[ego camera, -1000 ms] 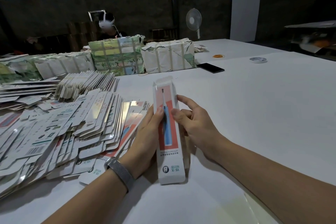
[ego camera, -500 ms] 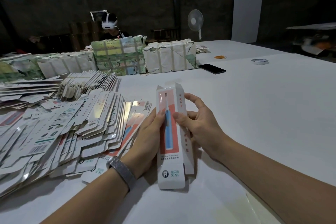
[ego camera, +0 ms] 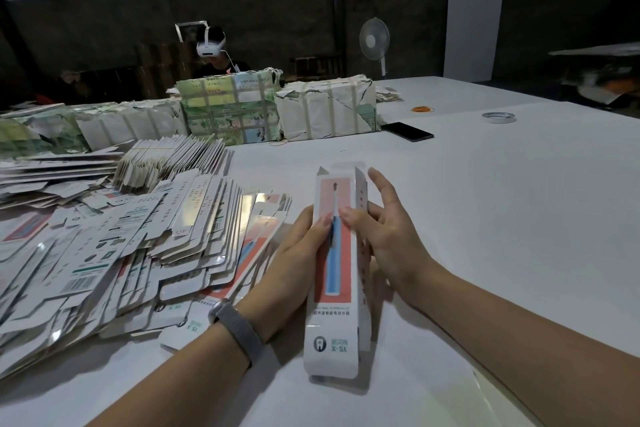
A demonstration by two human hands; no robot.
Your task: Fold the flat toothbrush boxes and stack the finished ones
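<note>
White worktop [ego camera: 485,218] carries a heap of flat boxes [ego camera: 121,253] at left. Near centre, one box [ego camera: 334,288] stands half-opened lengthwise, its near end on the surface. Left hand [ego camera: 294,260] and right hand [ego camera: 388,236] clamp its sides, fingers [ego camera: 381,184] curled round it.

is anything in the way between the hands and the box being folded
No. Both hands are already on the toothbrush box: the left hand holds its left edge with the thumb on the front, and the right hand pinches its right side. Nothing visible lies between either grip and the box.
</note>
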